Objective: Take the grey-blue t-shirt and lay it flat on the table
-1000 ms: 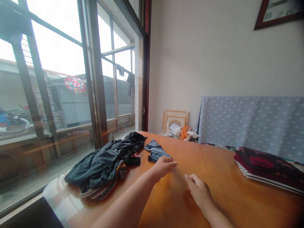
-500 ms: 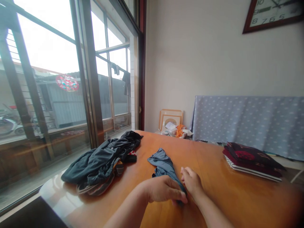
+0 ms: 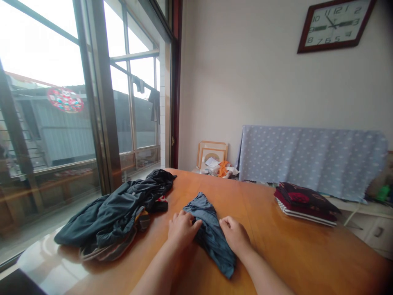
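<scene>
handling the cloth (image 3: 211, 231): blue and creased, it lies aslant on the counter (image 3: 264, 258), between the hands, its far end drawn to a narrow tip.
left hand (image 3: 181, 229): at the cloth's left edge, fingers bent, thumb over the cloth; whether it pinches any, i cannot tell.
right hand (image 3: 236, 235): curled at the right edge, fingertips by the cloth; i cannot tell if it grips.
both hands: apart from each other, with the cloth's width between them.
cloth's progress: early, by the look of it; laid out lengthwise, but wrinkles run over it and no neat fold shows. smoothing and squaring seem left to do.
heap (image 3: 107, 221): dark clothes, loose and tangled on the left of the counter, apart from the hands; judged by that, most of what is left sits here.
stack (image 3: 307, 200): maroon pieces over striped ones, flat and layered on the right; this part looks done.
wall (image 3: 239, 82): a spotted cover (image 3: 307, 159) hangs behind the stack, a clock (image 3: 334, 26) above.
</scene>
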`<move>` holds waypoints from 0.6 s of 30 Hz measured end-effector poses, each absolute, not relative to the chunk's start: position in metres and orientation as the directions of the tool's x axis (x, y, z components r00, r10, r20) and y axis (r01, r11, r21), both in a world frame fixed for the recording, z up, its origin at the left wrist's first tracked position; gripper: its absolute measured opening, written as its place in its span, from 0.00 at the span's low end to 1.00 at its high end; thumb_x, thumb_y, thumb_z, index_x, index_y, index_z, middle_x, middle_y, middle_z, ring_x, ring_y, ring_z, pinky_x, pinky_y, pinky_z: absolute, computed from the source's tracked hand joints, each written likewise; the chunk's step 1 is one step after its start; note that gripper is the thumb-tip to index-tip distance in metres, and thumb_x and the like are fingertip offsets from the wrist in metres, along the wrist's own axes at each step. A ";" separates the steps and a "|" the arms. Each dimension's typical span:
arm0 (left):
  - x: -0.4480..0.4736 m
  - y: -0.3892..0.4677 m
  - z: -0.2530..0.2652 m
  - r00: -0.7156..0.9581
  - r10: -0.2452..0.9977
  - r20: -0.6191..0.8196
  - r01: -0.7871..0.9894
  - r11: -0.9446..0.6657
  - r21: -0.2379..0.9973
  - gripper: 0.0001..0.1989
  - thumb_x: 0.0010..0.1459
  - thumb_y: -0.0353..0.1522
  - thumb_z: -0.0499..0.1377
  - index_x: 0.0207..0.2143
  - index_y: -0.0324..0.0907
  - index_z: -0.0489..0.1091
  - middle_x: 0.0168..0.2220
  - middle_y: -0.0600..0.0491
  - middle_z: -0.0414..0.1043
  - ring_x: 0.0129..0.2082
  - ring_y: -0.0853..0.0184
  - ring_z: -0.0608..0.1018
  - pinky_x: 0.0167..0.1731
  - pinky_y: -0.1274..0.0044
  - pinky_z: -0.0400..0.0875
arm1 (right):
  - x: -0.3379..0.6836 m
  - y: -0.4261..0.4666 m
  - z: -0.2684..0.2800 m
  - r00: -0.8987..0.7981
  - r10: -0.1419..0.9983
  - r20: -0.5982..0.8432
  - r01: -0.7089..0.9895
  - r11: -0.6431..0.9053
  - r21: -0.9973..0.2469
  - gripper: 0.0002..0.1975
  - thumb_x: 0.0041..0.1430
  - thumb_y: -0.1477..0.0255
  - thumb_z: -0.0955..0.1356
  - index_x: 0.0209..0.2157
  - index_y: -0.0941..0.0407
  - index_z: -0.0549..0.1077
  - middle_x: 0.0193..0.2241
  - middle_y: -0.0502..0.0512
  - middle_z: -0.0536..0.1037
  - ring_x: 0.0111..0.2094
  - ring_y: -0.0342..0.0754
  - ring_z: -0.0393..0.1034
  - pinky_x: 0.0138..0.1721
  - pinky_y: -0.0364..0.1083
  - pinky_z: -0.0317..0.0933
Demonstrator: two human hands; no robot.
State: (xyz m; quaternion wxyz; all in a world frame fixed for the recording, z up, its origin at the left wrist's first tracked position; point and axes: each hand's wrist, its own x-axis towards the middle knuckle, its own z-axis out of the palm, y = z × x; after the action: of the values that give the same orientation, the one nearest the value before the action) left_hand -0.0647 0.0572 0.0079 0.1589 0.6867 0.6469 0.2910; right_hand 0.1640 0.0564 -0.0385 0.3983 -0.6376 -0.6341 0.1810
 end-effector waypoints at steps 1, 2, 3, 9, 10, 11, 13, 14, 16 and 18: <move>-0.064 0.058 0.004 0.040 0.975 0.218 0.834 -0.153 0.530 0.14 0.53 0.46 0.62 0.31 0.46 0.74 0.45 0.47 0.74 0.49 0.51 0.72 0.47 0.66 0.64 | 0.163 0.055 -0.037 0.130 0.953 0.272 0.666 0.119 -0.737 0.18 0.63 0.55 0.62 0.31 0.52 0.75 0.26 0.51 0.79 0.30 0.49 0.72 0.33 0.45 0.57; -0.062 0.059 0.000 0.099 0.967 0.233 0.852 -0.204 0.483 0.11 0.53 0.44 0.62 0.31 0.46 0.74 0.44 0.47 0.75 0.49 0.51 0.73 0.46 0.67 0.64 | 0.162 0.055 -0.036 0.127 0.954 0.273 0.667 0.121 -0.735 0.18 0.64 0.55 0.62 0.32 0.52 0.76 0.27 0.52 0.79 0.31 0.50 0.73 0.34 0.45 0.58; -0.061 0.060 -0.004 0.157 0.958 0.242 0.853 -0.255 0.456 0.08 0.53 0.40 0.62 0.30 0.46 0.73 0.43 0.48 0.75 0.47 0.52 0.73 0.45 0.67 0.63 | 0.161 0.054 -0.035 0.124 0.952 0.281 0.671 0.128 -0.730 0.18 0.64 0.56 0.62 0.34 0.52 0.77 0.28 0.52 0.80 0.32 0.50 0.73 0.34 0.45 0.59; -0.051 0.067 -0.015 0.307 0.910 0.280 0.604 -0.413 0.681 0.00 0.52 0.30 0.56 0.29 0.43 0.67 0.31 0.54 0.70 0.35 0.64 0.71 0.36 0.75 0.60 | 0.149 0.050 -0.028 0.017 0.923 0.385 0.686 0.270 -0.676 0.24 0.61 0.57 0.66 0.55 0.53 0.74 0.48 0.59 0.78 0.47 0.53 0.74 0.47 0.47 0.63; -0.049 0.067 -0.014 0.311 0.911 0.271 0.521 -0.402 0.753 0.01 0.51 0.31 0.57 0.29 0.42 0.66 0.30 0.55 0.68 0.34 0.65 0.70 0.34 0.76 0.60 | 0.148 0.050 -0.027 -0.004 0.923 0.386 0.676 0.286 -0.679 0.25 0.61 0.58 0.66 0.56 0.53 0.74 0.50 0.59 0.78 0.49 0.54 0.73 0.48 0.47 0.63; -0.048 0.067 -0.013 0.308 0.917 0.255 0.434 -0.374 0.820 0.02 0.51 0.31 0.57 0.29 0.42 0.66 0.29 0.56 0.67 0.32 0.66 0.69 0.33 0.76 0.60 | 0.147 0.050 -0.027 -0.016 0.924 0.381 0.658 0.297 -0.692 0.24 0.60 0.58 0.67 0.55 0.53 0.75 0.50 0.59 0.78 0.50 0.55 0.72 0.49 0.47 0.63; -0.046 0.064 -0.009 0.297 0.934 0.200 0.262 -0.281 0.923 0.05 0.50 0.33 0.58 0.29 0.42 0.65 0.27 0.57 0.64 0.30 0.68 0.67 0.32 0.77 0.60 | 0.146 0.052 -0.028 -0.028 0.937 0.349 0.591 0.297 -0.750 0.21 0.59 0.59 0.67 0.50 0.53 0.77 0.46 0.58 0.80 0.46 0.54 0.74 0.46 0.47 0.64; -0.045 0.063 -0.007 0.293 0.942 0.165 0.185 -0.225 0.957 0.06 0.50 0.34 0.59 0.30 0.42 0.65 0.26 0.58 0.63 0.28 0.69 0.66 0.31 0.77 0.59 | 0.146 0.053 -0.028 -0.032 0.946 0.323 0.545 0.287 -0.788 0.18 0.59 0.60 0.67 0.46 0.54 0.79 0.41 0.57 0.81 0.42 0.53 0.74 0.42 0.47 0.64; -0.045 0.060 -0.002 0.295 0.950 0.097 0.066 -0.121 0.990 0.09 0.51 0.37 0.60 0.31 0.42 0.65 0.25 0.59 0.63 0.26 0.70 0.65 0.28 0.78 0.58 | 0.146 0.055 -0.028 -0.022 0.960 0.279 0.448 0.259 -0.856 0.14 0.58 0.61 0.67 0.37 0.55 0.79 0.33 0.54 0.80 0.35 0.51 0.73 0.35 0.45 0.63; -0.046 0.058 0.002 0.293 0.955 0.039 0.002 -0.042 0.999 0.13 0.51 0.41 0.61 0.31 0.43 0.64 0.23 0.60 0.61 0.23 0.71 0.64 0.25 0.79 0.55 | 0.147 0.057 -0.027 0.057 0.964 0.260 0.351 0.224 -0.909 0.12 0.57 0.61 0.67 0.31 0.55 0.76 0.27 0.51 0.77 0.31 0.49 0.70 0.32 0.44 0.61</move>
State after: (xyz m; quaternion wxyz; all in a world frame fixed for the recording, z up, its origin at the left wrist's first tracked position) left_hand -0.0465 0.0579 0.0023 0.5561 0.5808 0.4121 0.4285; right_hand 0.1468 0.0571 -0.0275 0.4889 -0.5381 -0.6109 0.3135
